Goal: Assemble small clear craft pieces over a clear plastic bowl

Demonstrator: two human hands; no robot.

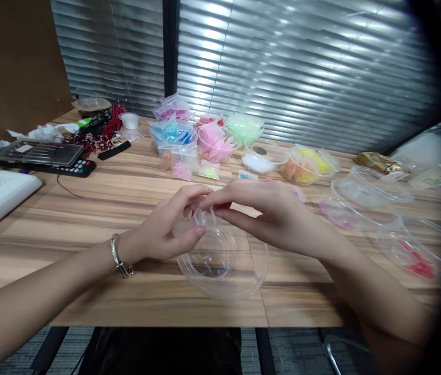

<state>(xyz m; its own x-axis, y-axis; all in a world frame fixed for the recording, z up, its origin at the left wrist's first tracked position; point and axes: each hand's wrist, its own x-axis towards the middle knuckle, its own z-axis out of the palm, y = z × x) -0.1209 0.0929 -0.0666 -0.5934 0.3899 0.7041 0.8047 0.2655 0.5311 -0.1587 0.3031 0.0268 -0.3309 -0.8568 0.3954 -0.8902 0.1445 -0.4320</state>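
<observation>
A clear round plastic bowl (261, 260) stands on the wooden table in front of me, with clear pieces or film at its bottom. Over its far rim my two hands meet around a small clear plastic bag (204, 216). My left hand (169, 224), with a silver bracelet at the wrist, curls its fingers round the bag's left side, thumb above the bowl. Thumb and fingertips of my right hand (267, 211) pinch the bag's top from the right. The bag is see-through, so its contents and exact edges are hard to make out.
Beyond my hands stand bowls of coloured packets: blue (177, 134), pink (216, 143), green (246, 127) and orange (300, 165). More clear bowls (364, 203) sit at right. A remote control (77, 167), a tool case (40, 152) and a white box (3, 195) lie left.
</observation>
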